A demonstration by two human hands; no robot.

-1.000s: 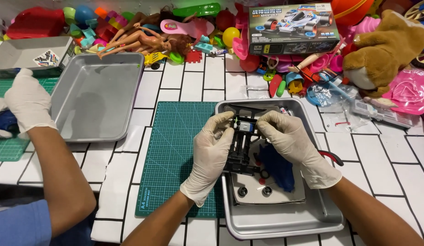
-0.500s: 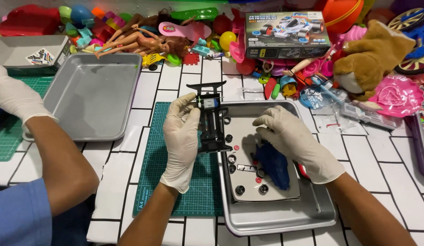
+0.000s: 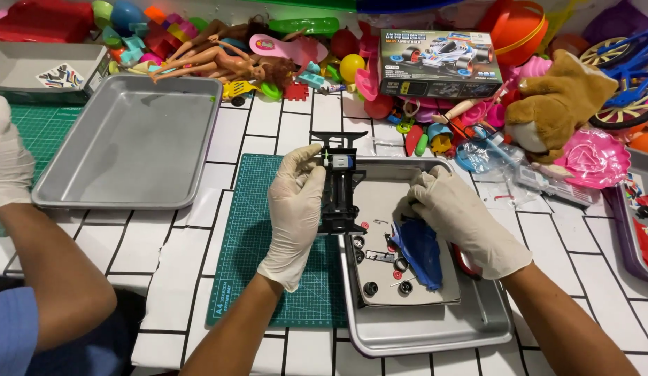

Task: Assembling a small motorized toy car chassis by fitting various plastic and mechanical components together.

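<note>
Two gloved hands: over the steel tray (image 3: pixel 421 334).
Left hand (image 3: pixel 296 209): closed round black toy-car chassis (image 3: pixel 339 188).
Right hand (image 3: pixel 463 219): palm down, fingers curled, touching blue car shell (image 3: pixel 418 251).
Chassis axis: lengthwise away from the person, at the tray's left rim.

I take this for a hobby workbench: a white-tiled bench (image 3: pixel 282 129) with green cutting mats (image 3: pixel 268 264), metal trays (image 3: pixel 139 139) and heaped toys (image 3: pixel 219 49) behind.

Two metal trays (image 3: pixel 129 202) (image 3: pixel 435 334), two green cutting mats (image 3: pixel 268 278) (image 3: pixel 38 125), one toy-car box (image 3: pixel 439 63).
</note>
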